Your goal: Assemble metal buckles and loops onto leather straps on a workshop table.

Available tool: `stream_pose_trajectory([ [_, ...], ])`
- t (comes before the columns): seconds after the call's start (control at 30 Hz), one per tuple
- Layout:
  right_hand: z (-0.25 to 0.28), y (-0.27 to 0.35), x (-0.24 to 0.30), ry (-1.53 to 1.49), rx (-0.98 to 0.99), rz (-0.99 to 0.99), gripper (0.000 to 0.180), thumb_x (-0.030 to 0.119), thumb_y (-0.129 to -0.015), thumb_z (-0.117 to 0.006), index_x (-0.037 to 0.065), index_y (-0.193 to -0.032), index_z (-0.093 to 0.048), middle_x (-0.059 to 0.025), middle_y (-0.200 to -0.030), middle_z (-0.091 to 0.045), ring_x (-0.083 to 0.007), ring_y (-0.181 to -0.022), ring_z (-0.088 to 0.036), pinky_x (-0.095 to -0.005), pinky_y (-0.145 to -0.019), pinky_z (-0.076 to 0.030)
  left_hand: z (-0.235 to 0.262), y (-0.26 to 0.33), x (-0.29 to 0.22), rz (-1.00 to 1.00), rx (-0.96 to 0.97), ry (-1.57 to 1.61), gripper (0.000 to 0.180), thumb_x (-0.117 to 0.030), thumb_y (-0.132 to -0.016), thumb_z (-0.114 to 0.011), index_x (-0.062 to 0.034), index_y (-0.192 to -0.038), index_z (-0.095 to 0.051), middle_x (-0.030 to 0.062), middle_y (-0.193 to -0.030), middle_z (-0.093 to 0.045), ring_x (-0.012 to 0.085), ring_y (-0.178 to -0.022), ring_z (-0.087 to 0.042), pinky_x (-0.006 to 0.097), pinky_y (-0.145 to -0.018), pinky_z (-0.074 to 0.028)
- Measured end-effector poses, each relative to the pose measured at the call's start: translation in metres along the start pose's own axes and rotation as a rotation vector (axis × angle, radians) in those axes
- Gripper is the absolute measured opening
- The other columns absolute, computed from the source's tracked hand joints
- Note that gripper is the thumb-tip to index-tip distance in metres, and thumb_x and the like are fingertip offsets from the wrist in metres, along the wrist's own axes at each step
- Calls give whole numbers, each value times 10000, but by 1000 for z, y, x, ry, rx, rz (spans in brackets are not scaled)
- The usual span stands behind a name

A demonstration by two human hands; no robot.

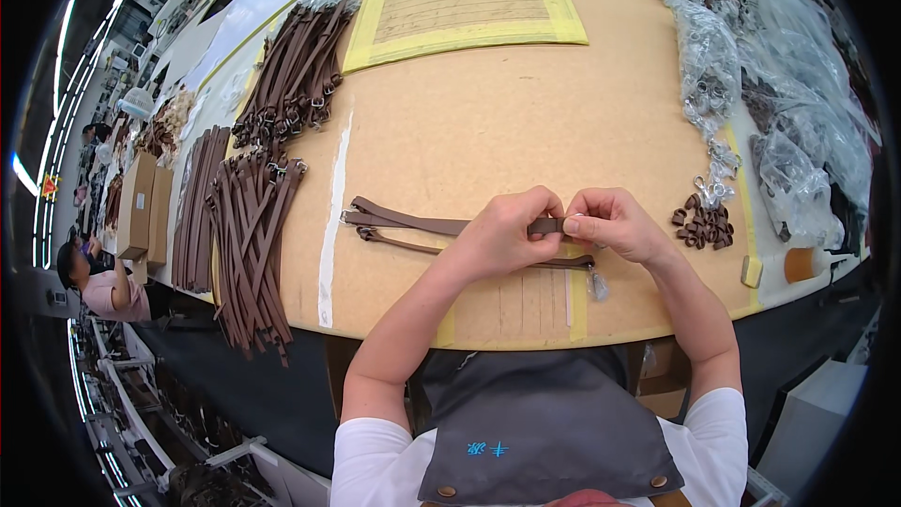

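Forearms angled inward, the left hand and right hand nearly meet, fingers of both pinching a brown strap over the tan table (piled straps leftward). Another person appears far left.

"What does that brown strap look like from your side?"

"Flat, narrow and plain dark brown. It runs roughly left to right across the tan tabletop."

"Is it straight?"

"Nearly, with a slight slant. It's pinched towards the right, and a short stretch shows there, broad face towards us."

"And the left end?"

"Two brown lengths spread there in a narrow fork, with a bit of silver metal at the tip. I can't tell if both belong to one strap."
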State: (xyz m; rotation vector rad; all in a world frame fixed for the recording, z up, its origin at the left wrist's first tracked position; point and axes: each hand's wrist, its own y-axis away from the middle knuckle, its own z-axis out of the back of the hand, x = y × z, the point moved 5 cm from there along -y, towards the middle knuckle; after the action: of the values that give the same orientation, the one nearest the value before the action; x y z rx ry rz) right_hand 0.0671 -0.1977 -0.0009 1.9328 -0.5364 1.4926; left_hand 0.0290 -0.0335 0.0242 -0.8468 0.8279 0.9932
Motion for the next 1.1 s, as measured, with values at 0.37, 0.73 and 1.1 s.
stream_pose_trajectory([
  [0.37, 3, -1, -5, 11, 8, -13, 178, 210, -925, -737, 66, -875, -644, 61, -741, -587, -11, -641, -482, -193, -552, -354, 0, -1, -2, -32, -4, -31, 180, -32, -788, -727, -25, -935, -622, 48, -685, -624, 112, -604, -600, 266, -554, -488],
  [0.73, 0, 0, -6, 126, -48, 106, 200, 213, -956, -703, 27, -899, -657, 89, -727, -543, 0, -653, -426, -197, -551, -334, 0, -1, -1, -33, 13, -39, 211, -45, -788, -752, -19, -952, -622, 59, -695, -637, 107, -628, -624, 263, -569, -506],
  [1.1, -3, 5, -3, 274, -71, 171, 218, 239, -962, -661, 25, -922, -664, 50, -681, -541, -31, -621, -444, -242, -522, -361, 2, 1, -13, -206, 4, -120, 184, -40, -789, -761, -15, -925, -638, 111, -783, -655, 224, -679, -668, 324, -602, -531],
])
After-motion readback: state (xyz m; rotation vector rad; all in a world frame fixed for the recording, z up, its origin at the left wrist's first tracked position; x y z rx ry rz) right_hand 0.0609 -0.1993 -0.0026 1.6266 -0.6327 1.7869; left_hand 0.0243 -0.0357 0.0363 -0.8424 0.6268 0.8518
